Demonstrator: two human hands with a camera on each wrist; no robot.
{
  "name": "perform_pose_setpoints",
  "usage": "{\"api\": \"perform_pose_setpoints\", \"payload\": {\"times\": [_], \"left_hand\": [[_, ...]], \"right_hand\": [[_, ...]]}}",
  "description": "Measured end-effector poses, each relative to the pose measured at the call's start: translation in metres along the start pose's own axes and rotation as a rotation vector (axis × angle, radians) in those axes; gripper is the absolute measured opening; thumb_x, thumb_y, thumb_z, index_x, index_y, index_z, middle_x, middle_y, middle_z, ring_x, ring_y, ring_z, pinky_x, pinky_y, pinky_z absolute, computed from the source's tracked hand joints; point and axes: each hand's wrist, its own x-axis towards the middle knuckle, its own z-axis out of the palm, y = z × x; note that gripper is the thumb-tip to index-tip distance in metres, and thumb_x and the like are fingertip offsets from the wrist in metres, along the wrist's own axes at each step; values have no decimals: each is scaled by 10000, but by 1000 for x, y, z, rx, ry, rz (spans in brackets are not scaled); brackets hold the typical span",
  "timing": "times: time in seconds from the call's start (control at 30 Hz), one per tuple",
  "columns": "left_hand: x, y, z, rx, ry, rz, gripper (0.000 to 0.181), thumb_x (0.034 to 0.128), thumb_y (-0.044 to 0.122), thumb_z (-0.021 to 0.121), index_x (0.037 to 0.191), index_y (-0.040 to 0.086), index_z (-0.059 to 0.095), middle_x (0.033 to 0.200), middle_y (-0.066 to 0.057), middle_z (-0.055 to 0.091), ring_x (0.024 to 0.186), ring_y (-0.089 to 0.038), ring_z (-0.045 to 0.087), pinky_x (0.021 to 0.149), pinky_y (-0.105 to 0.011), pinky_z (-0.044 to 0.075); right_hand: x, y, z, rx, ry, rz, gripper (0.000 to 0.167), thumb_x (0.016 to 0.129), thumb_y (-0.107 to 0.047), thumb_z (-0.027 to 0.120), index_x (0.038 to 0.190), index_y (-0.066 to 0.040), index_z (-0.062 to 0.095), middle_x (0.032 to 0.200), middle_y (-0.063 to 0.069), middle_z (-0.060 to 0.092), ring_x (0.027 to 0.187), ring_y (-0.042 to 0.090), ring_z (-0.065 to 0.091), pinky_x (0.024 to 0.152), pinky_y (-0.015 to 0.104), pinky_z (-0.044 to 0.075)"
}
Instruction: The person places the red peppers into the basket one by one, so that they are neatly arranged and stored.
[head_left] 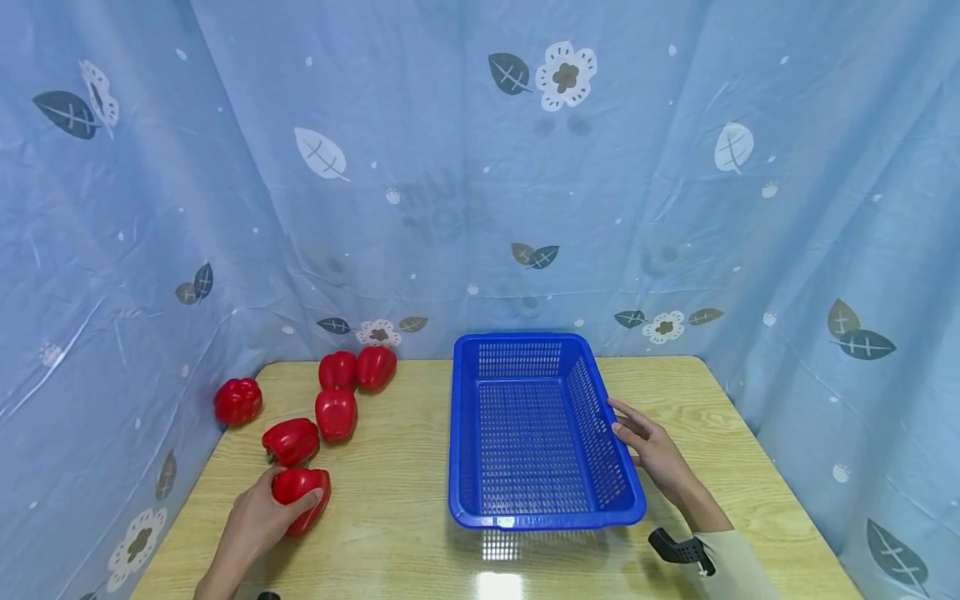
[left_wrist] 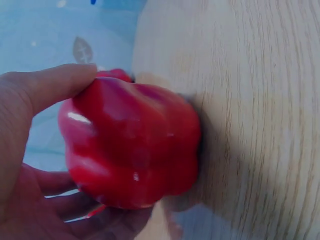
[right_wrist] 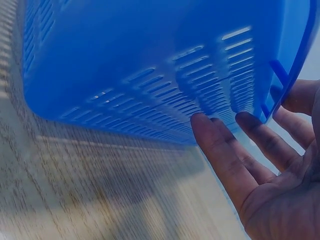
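Observation:
At the front left of the table, my left hand [head_left: 258,512] grips a red bell pepper [head_left: 306,490]. In the left wrist view the thumb lies on one side of this glossy pepper [left_wrist: 132,142], the fingers curve under the other, and it sits at the wood surface. A blue plastic basket [head_left: 459,417] with slotted walls stands in the middle, with nothing in it. My right hand [head_left: 660,458] is at the basket's right side. Up close, the right hand's loosely extended fingers [right_wrist: 220,157] touch the outer wall [right_wrist: 150,95] below the rim.
Behind the held pepper lies another bell pepper [head_left: 292,442], with a cluster of more red peppers [head_left: 336,414] farther back. One pepper [head_left: 238,402] sits at the left edge by the curtain. Blue patterned curtain [head_left: 420,167] encloses the wooden table [head_left: 390,500] at the back and sides.

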Motion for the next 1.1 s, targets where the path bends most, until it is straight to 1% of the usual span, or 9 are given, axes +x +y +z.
{"api": "perform_pose_setpoints", "payload": {"times": [0.2,0.37,0.5,0.63,0.73,0.87,1.0,1.1], "left_hand": [[-4,11,-4,-51,55,21,1052,776,644,704,1445,-71,319,1332,-359,498,1143,-480,539,850,-528,573],[-9,28,-9,-98,101,62,1021,781,628,713,1475,-8,316,1370,-333,486,1198,-481,504,885,-554,553],[-10,43,-9,-151,132,93,983,784,590,735,1477,24,328,1384,-297,489,1225,-469,492,930,-566,535],[-6,57,-7,-198,143,121,951,783,548,757,1474,47,336,1411,-249,474,1252,-443,473,954,-569,524],[-2,68,-7,-211,152,154,942,782,529,765,1475,52,341,1423,-228,467,1263,-432,466,954,-574,523],[2,82,-6,-226,165,195,926,779,495,782,1473,60,349,1420,-213,478,1263,-417,471,953,-575,523],[4,97,-6,-240,176,226,905,771,467,796,1468,90,360,1414,-198,488,1257,-400,476,950,-577,523],[7,109,-6,-253,186,266,878,766,436,806,1457,108,374,1409,-184,499,1252,-386,486,945,-573,527]], "right_hand": [[1,2,0,1,0,-5,628,1007,-385,528,1552,-189,287,1506,253,407,1062,124,668,850,418,591],[1,3,0,-9,9,-5,626,1001,-403,530,1547,-199,302,1500,249,419,1062,123,671,848,413,593],[2,3,0,-6,13,-4,624,998,-412,533,1545,-211,307,1503,239,422,1053,111,675,842,410,596],[3,4,0,-8,10,-11,636,999,-411,531,1550,-197,294,1508,248,412,1048,92,673,842,419,597],[2,4,0,-14,4,-14,643,1004,-410,522,1554,-184,280,1510,260,402,1061,99,668,849,422,594],[2,3,0,-17,20,6,633,996,-418,534,1546,-208,303,1506,240,420,1058,99,669,853,422,593],[1,1,1,-19,25,14,631,995,-420,535,1546,-213,306,1506,239,420,1073,139,669,849,427,594],[-1,-1,1,-19,23,8,639,1000,-415,527,1552,-192,292,1505,250,416,1090,171,668,851,436,593]]}}
